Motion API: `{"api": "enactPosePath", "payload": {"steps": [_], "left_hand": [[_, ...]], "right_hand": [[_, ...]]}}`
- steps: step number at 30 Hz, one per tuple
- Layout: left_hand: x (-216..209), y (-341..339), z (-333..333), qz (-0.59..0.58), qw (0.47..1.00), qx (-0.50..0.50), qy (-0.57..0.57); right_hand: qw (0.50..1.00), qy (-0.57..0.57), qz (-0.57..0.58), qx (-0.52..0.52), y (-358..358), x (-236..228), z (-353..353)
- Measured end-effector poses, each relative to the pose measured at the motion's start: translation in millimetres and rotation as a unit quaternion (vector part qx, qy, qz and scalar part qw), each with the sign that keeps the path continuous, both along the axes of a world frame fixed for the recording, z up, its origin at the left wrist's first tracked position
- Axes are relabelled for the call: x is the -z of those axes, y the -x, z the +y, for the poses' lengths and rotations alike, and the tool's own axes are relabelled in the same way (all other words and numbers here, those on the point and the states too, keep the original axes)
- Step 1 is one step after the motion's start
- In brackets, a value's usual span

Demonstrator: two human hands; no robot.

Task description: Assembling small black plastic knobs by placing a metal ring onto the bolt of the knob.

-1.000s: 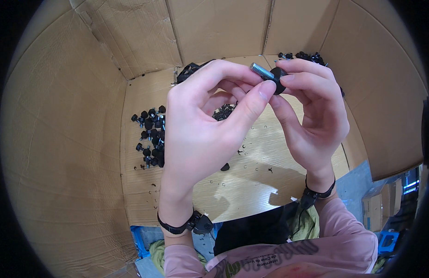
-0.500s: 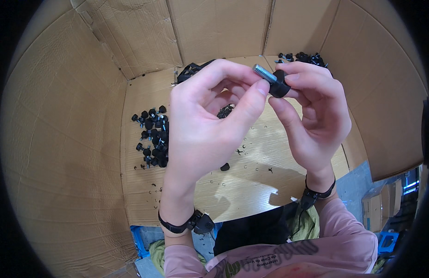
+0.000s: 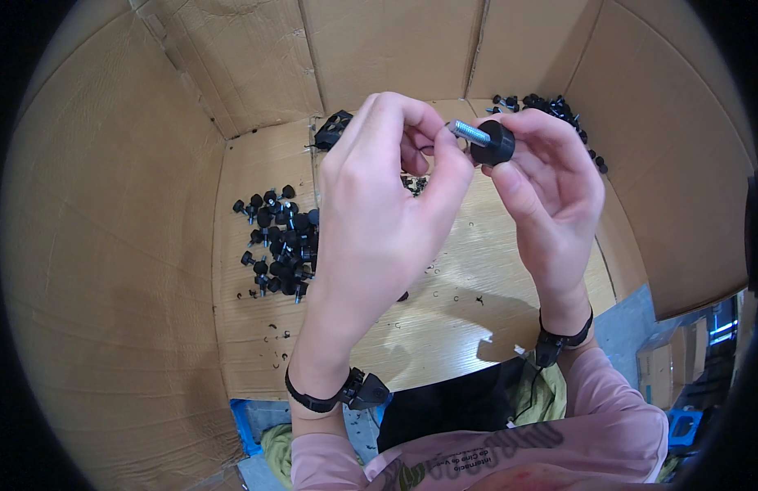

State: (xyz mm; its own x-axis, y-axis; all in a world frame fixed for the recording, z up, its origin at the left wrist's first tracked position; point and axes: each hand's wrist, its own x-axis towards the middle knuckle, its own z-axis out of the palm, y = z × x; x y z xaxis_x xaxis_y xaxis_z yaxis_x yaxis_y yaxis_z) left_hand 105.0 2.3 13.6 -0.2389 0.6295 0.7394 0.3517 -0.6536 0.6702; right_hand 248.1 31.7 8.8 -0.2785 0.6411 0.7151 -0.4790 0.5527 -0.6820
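A thumb screw with a round black head and a bare threaded metal shank is held up over the table. My right hand grips it by the head, with the shank pointing left. My left hand is closed in a pinch right at the shank's tip. A thin dark sliver shows by its fingers; whether the pinch holds it or only the shank, I cannot tell. Left of my left wrist lies a heap of similar black-headed screws, partly hidden by that hand.
More black-headed screws lie in the far right corner. A black openwork object and small dark bits are behind my left hand. Tiny curled scraps dot the wooden table. Cardboard walls enclose it.
My left hand has tilted more upright, its fingertips shifting from along the shank toward its tip. The screw's head has turned to show more of its underside. My right hand has moved slightly left.
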Motion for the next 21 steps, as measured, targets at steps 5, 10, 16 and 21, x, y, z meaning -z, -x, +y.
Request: {"api": "enactPosePath", "payload": {"steps": [5,10,16,21], "left_hand": [[-4,8,0,0.063,0.993,-0.092,-0.037],[1,53,14,0.022,0.971,-0.236,0.020],[4,72,8,0.082,0.971,-0.198,0.102],[15,82,13,0.161,0.960,-0.169,0.155]], "right_hand": [[0.990,0.084,-0.014,-0.108,0,2,9],[0.919,0.181,0.034,-0.349,-14,-6,9],[0.958,0.082,-0.250,-0.114,-18,-12,23],[0.885,-0.017,-0.339,0.319,-34,4,86]]}}
